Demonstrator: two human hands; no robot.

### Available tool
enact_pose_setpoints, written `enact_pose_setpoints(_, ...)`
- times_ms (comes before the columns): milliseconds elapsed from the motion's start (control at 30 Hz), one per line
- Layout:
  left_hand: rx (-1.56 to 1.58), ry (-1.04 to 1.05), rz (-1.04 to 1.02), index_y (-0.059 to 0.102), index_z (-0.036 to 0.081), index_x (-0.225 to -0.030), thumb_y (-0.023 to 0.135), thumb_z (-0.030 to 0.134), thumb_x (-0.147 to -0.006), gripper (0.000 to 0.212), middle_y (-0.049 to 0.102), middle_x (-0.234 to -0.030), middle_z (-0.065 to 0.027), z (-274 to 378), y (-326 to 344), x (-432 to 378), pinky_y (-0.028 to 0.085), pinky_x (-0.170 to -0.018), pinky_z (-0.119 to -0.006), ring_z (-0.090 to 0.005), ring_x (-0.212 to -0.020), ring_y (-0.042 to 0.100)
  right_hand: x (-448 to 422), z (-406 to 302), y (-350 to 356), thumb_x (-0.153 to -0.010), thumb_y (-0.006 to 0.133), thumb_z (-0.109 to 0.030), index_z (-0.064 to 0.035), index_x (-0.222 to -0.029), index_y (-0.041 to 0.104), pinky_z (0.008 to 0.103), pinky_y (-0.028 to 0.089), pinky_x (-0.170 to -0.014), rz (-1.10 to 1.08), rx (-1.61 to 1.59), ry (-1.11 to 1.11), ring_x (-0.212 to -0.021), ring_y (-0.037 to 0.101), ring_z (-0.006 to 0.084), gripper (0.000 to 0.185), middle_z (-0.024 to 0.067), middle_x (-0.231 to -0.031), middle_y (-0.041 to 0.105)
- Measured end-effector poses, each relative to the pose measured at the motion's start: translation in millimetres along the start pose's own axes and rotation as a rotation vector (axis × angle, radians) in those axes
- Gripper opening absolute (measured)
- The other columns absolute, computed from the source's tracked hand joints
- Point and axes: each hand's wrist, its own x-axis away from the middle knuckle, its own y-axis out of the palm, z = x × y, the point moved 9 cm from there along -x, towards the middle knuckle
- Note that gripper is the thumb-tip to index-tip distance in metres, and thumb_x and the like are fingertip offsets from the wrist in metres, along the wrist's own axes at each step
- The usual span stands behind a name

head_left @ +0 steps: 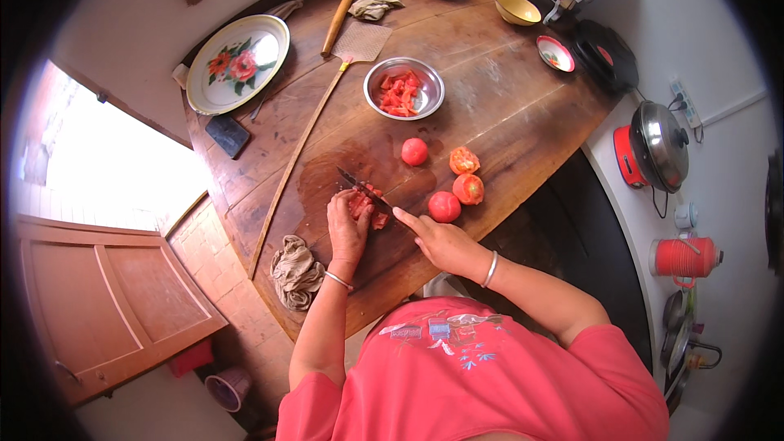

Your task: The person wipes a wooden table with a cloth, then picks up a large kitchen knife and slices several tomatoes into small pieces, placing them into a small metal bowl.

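My right hand grips a dark-bladed kitchen knife, its handle mostly hidden in my fingers. The blade lies across cut tomato pieces on the wet wooden tabletop. My left hand holds the tomato pieces against the wood at the blade's near side. Beyond my hands, a metal bowl contains chopped tomato. A whole peeled tomato sits between bowl and knife. To the right are another peeled tomato and two tomatoes with exposed or cut surfaces.
A crumpled cloth lies left of my left wrist. A fly swatter stretches along the left side, near a phone and a floral enamel tray. A rolling pin, small bowls and another cloth are farther back.
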Motion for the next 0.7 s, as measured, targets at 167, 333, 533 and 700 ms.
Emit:
enact_pose_setpoints(167,-0.045,-0.013,-0.016,0.054,0.003,-0.117,0.083,0.019,-0.072,0.056,0.057,-0.122,-0.0161,11,0,2,0.042,-0.098,-0.044,-0.0359,-0.112,0.053,-38,4,9,-0.091,0.054,-0.004,-0.0164,-0.153,0.025,0.0499,0.052,-0.069,0.078,-0.048,-0.032,-0.083,0.063,0.0406,0.07,0.0213,-0.099,0.061)
enact_pose_setpoints(333,-0.144,0.047,0.004,0.052,0.002,-0.119,0.082,0.021,-0.068,0.062,0.057,-0.122,-0.0167,21,1,-1,0.042,-0.099,-0.044,-0.0357,-0.114,0.053,-82,7,12,-0.09,0.055,-0.007,-0.0149,-0.152,0.026,0.0508,0.053,-0.071,0.179,-0.068,-0.128,-0.085,0.064,0.0416,0.069,0.0233,-0.103,0.063)
enact_pose_setpoints(533,-0.208,0.068,-0.049,0.052,0.002,-0.118,0.079,0.016,-0.067,0.06,0.057,-0.12,-0.0164,19,-1,-4,0.042,-0.099,-0.044,-0.0355,-0.115,0.053,-92,19,6,-0.088,0.057,-0.002,-0.0127,-0.153,0.027,0.0472,0.05,-0.09,0.161,-0.177,-0.098,-0.108,0.06,0.0422,0.072,0.0247,-0.125,0.058)
enact_pose_setpoints(700,-0.119,0.035,-0.107,0.052,0.001,-0.12,0.08,0.015,-0.066,0.061,0.056,-0.123,-0.0188,8,0,-3,0.042,-0.102,-0.044,-0.0373,-0.117,0.052,-79,-2,-30,-0.088,0.058,-0.003,-0.0139,-0.153,0.026,0.0474,0.051,-0.086,0.345,-0.22,-0.246,-0.105,0.061,0.0419,0.073,0.0248,-0.122,0.059)
